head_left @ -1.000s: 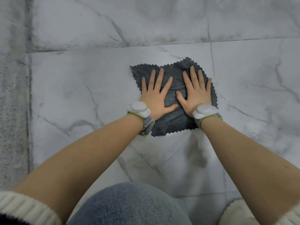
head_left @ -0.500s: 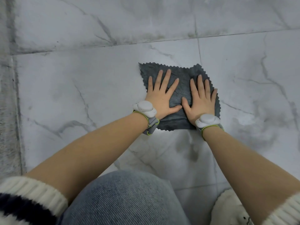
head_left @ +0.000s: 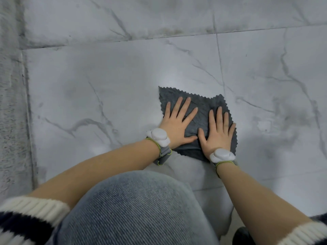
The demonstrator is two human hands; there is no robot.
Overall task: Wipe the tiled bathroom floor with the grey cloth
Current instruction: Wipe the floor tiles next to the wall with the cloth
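Note:
A dark grey cloth (head_left: 200, 106) with zigzag edges lies flat on the pale marbled floor tile (head_left: 106, 85), just in front of my knee. My left hand (head_left: 177, 124) presses flat on its left part, fingers spread and pointing away from me. Beside it, my right hand (head_left: 218, 135) presses flat on the right part, thumb close to the left thumb. Both palms cover the middle of the cloth, and neither hand pinches or bunches it. Each wrist wears a white sensor band.
My bent knee in blue jeans (head_left: 132, 209) fills the lower middle. A dark grout line (head_left: 220, 68) runs away from me just right of the cloth. A rougher grey strip (head_left: 10, 121) borders the tiles on the left. A dark shoe (head_left: 242, 236) shows at the bottom right.
Both hands have slid the cloth back toward my knee over the tile. The cloth has stayed flat under the palms, and the hands have drawn slightly closer together.

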